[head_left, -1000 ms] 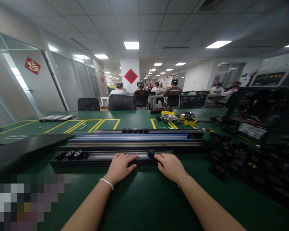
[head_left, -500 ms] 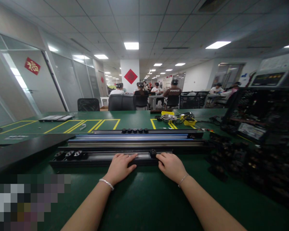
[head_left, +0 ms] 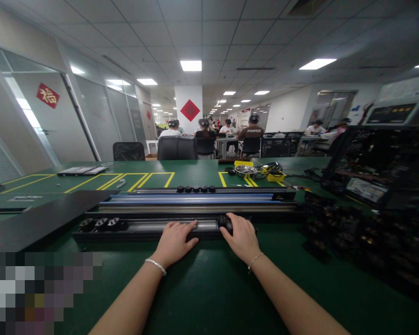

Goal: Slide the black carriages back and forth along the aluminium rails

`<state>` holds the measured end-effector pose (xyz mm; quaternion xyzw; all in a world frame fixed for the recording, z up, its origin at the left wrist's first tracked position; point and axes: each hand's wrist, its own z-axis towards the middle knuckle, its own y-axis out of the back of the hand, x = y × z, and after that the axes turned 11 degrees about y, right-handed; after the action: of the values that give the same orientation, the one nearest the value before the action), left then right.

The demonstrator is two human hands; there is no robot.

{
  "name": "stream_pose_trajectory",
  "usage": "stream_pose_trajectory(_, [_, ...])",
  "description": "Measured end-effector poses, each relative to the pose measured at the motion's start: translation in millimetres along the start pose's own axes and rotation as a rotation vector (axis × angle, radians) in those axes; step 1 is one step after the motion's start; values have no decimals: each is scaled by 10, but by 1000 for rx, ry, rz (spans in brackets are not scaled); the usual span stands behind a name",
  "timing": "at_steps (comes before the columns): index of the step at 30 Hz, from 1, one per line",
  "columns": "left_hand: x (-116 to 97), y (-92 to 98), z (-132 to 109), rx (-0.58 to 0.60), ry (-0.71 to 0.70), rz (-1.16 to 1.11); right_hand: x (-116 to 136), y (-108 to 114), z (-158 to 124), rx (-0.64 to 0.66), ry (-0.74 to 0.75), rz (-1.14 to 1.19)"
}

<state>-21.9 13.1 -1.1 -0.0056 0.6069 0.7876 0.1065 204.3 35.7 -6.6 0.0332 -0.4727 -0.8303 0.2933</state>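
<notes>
Head view: your left hand lies palm down over the near rail, fingers loosely spread, index reaching along the silver strip, thumb out toward the right; nothing pinched in it. Your right hand curls around the right side of a black knob, thumb in front, index behind; can't tell how firm the hold is. That knob sits on the near rail, toward its right end, right of your left hand. Three more knobs stand at the rail's left end. Blue rail lies beyond, parallel, with five small knobs in a row behind it. Dark pile of parts on your right, blurry. All on the green table.
</notes>
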Motion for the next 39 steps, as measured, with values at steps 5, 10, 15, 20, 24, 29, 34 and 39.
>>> stream_pose_trajectory(5, [-8,-10,-1,-8,9,9,18,-44,52,33,-79,-4])
stream_pose_trajectory(10, [-6,-23,5,-14,7,15,81,-86,71,-28,-164,-27])
stream_pose_trajectory(15, [-12,-17,6,-4,15,14,91,-105,56,-57,-163,-33])
stream_pose_trajectory(20, [-14,-11,5,2,17,8,82,-92,56,-52,-164,-49])
stream_pose_trajectory(24, [-10,-15,6,-9,14,10,70,-92,56,-54,-171,-40])
stream_pose_trajectory(29, [-9,-18,9,-4,20,16,40,-112,52,-55,-182,-60])
stream_pose_trajectory(34, [-7,-16,8,-1,15,11,41,-124,45,-96,-165,-54])
stream_pose_trajectory(39, [-8,-8,2,-2,15,12,58,-147,37,-129,-171,-61])
